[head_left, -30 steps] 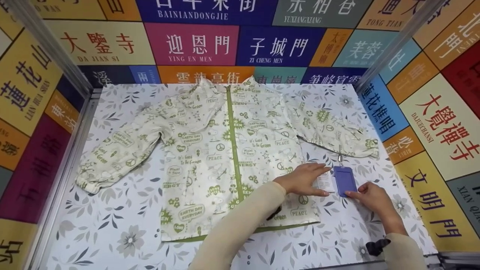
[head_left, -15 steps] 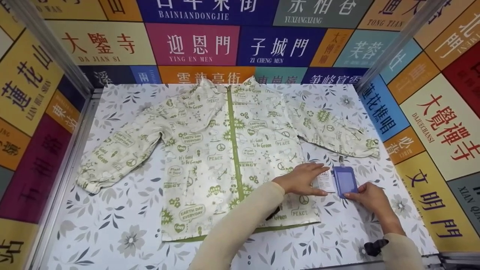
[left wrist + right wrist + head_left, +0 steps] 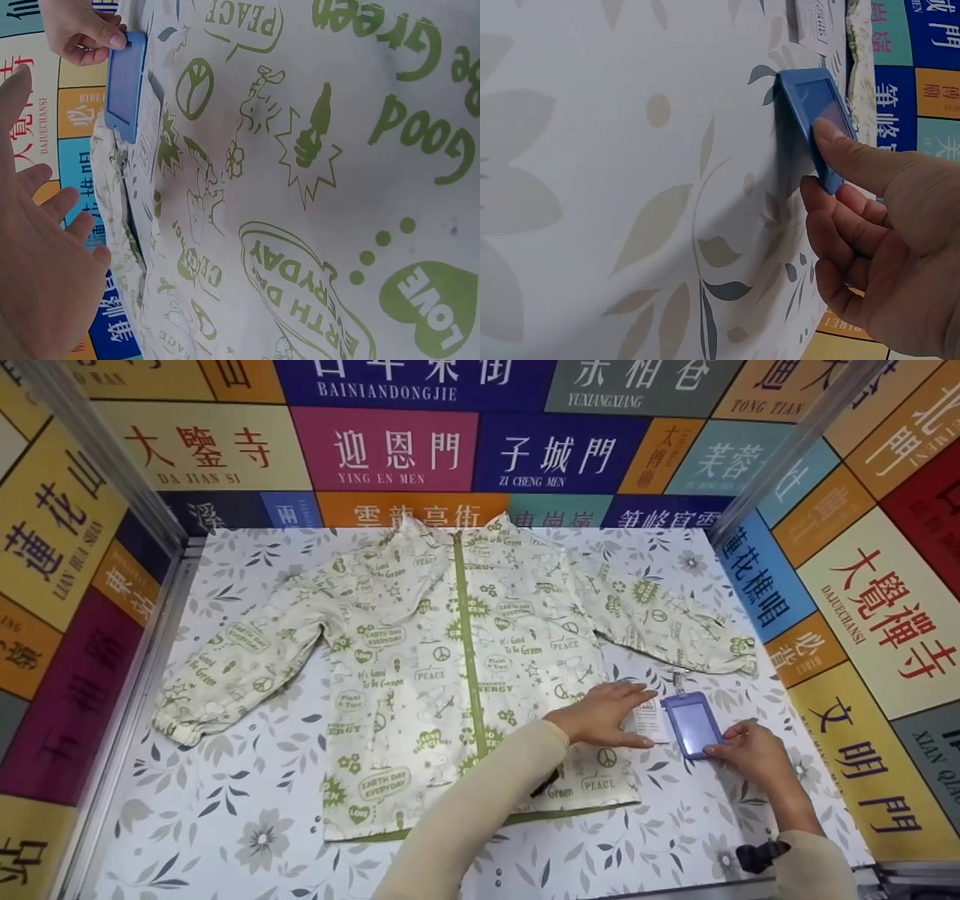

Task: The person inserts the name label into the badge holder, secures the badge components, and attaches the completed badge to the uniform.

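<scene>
My right hand [image 3: 754,754] pinches the lower corner of a blue-purple badge holder [image 3: 694,725] between thumb and fingers. In the right wrist view the badge holder [image 3: 817,120] is tilted, one edge near the tabletop. A metal clip [image 3: 679,681] shows at its top end, by the jacket sleeve. My left hand [image 3: 606,716] has its fingers spread over the jacket's lower side, beside a white printed card [image 3: 649,721] that it partly covers. In the left wrist view the left hand [image 3: 45,255] holds nothing. The jacket [image 3: 405,660], white with green print, lies spread with its front zip line showing.
A floral-patterned table [image 3: 262,840] lies beneath everything. Panels with coloured signs [image 3: 382,450] stand at the back and both sides, with metal posts at the corners. One jacket sleeve [image 3: 667,619] reaches right, just beyond the badge holder; the other [image 3: 240,667] reaches left.
The badge holder has tilted and turned slightly, its lower end shifting right with my right hand. My left hand and the jacket stay nearly where they were.
</scene>
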Motion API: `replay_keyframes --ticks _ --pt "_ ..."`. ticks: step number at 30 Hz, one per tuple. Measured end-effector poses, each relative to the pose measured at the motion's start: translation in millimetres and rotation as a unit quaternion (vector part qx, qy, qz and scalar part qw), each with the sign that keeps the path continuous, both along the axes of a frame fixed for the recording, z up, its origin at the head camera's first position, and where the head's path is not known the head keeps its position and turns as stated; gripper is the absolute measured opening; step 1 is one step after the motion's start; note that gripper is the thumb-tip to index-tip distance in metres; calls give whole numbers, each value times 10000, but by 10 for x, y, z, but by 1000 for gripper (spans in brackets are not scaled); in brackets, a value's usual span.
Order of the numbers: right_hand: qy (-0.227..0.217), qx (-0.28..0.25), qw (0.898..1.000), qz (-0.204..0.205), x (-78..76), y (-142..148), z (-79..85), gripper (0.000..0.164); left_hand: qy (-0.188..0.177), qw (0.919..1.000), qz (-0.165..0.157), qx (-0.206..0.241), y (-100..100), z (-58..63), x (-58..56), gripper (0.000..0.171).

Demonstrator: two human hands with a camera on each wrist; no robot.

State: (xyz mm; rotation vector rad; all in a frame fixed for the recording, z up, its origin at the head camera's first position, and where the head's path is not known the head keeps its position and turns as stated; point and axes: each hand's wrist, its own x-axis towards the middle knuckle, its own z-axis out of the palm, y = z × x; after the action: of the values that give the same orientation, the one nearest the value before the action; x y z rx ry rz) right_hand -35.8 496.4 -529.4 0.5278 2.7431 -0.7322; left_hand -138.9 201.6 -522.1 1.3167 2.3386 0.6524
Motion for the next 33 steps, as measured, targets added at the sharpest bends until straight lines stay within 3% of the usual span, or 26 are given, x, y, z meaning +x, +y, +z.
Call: replay_keyframes --ticks 10,23,29,33 --pt "-195 -324 9992 126 2 119 68 38 -37 10000 20 53 -19 -25 -39 86" --pt "53 -997 9949 -134 -63 -20 294 39 -468 9969 303 550 -58 28 -133 70" --pt "228 -1265 9915 -213 -135 -190 326 40 -559 9889 887 1049 -112 32 -184 54" --pt "474 -1406 9887 -191 -202 -354 299 37 -662 9751 1485 1505 -165 16 -226 43"
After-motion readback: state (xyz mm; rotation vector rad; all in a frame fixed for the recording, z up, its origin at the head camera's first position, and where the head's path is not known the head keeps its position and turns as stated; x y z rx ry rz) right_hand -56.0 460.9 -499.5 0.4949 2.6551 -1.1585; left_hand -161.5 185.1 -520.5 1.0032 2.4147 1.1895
